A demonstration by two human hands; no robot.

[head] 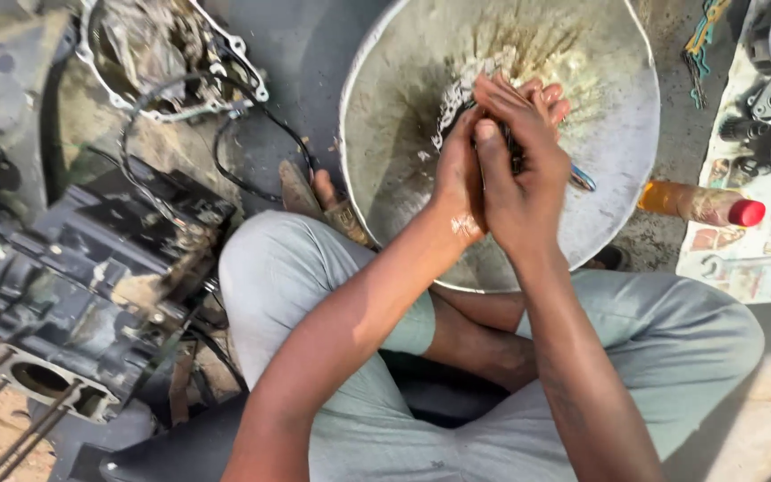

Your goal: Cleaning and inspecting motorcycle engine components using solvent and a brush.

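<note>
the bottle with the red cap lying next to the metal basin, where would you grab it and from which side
Grip the bottle around its amber body, coming down from above. It lies on its side on the ground beside the basin, red cap pointing right toward the newspaper, so the long rounded body is exposed on top. Its left end sits close to the basin rim.

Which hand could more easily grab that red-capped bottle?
Probably the right hand: the bottle lies on its side. The left hand sits farther away; both clasp a dark part over the basin.
</note>
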